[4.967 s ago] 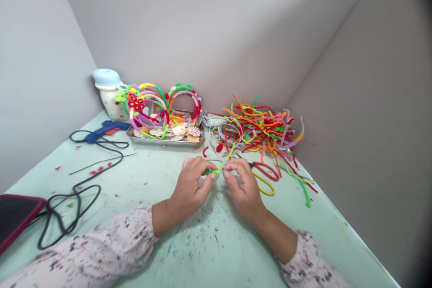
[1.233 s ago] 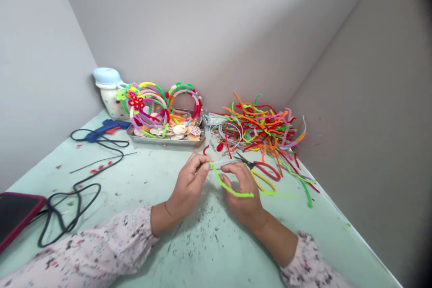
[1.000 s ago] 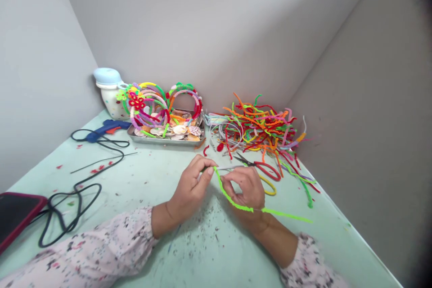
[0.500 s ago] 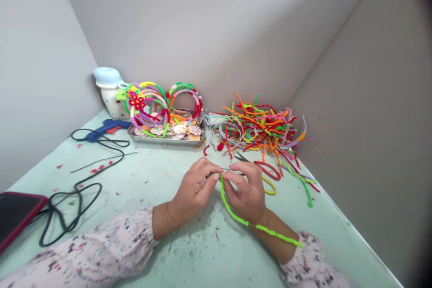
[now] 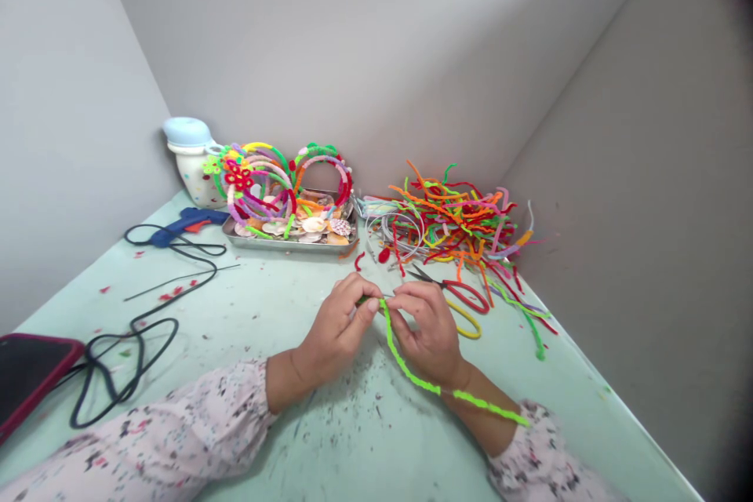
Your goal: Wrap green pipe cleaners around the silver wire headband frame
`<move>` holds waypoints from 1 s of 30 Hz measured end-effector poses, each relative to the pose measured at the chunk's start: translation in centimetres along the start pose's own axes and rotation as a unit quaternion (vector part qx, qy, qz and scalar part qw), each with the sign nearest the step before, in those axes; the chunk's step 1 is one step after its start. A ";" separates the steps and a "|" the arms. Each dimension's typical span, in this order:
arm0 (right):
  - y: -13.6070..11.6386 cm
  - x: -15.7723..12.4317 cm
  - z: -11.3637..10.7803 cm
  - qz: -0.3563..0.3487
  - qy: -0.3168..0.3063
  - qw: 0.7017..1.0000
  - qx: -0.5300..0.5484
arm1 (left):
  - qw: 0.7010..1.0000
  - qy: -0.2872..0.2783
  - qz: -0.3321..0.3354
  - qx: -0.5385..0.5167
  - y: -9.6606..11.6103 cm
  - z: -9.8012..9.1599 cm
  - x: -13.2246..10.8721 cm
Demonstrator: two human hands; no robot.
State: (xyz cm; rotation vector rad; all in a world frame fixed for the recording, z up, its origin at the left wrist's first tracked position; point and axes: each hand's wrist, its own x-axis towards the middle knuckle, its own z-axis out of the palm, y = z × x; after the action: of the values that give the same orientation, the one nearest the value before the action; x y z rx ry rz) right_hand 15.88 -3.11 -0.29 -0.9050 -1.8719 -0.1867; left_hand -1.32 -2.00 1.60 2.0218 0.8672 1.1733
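A bright green pipe cleaner [image 5: 408,371] runs from between my hands down across my right wrist to the sleeve, with a thin bare gap partway along. Its upper end sits in a thumb-and-finger pinch of my left hand [image 5: 336,329]. My right hand [image 5: 428,333] is closed beside it, fingertips bent in against the pipe cleaner near the left thumb. A thin dark line shows between the fingertips; I cannot tell what it is. Just beyond my right hand lie red-handled scissors [image 5: 471,296] and a yellow handle loop [image 5: 469,325], partly hidden by the hand.
Behind, a metal tray [image 5: 288,245] holds shells and decorated headbands [image 5: 263,159]. Right of it lies a heap of pipe cleaners [image 5: 464,212] with wire hoops [image 5: 403,231]. On the left are a blue glue gun [image 5: 188,224], a black cord [image 5: 140,329], a phone [image 5: 29,376] and a lidded cup [image 5: 197,172].
My right index finger has come down and in, closing toward the left fingertips. The green pipe cleaner has shifted slightly; my left hand has barely moved.
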 end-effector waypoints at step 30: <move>-0.2 0.3 -0.1 0.047 -0.004 0.996 0.076 | 0.999 0.004 0.043 0.030 -0.3 0.1 0.0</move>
State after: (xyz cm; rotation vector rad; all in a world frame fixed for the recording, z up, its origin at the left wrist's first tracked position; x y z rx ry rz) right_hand 15.74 -3.19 0.06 -0.8877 -1.8199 0.0160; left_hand -1.29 -1.89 1.33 2.1241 0.8358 1.2170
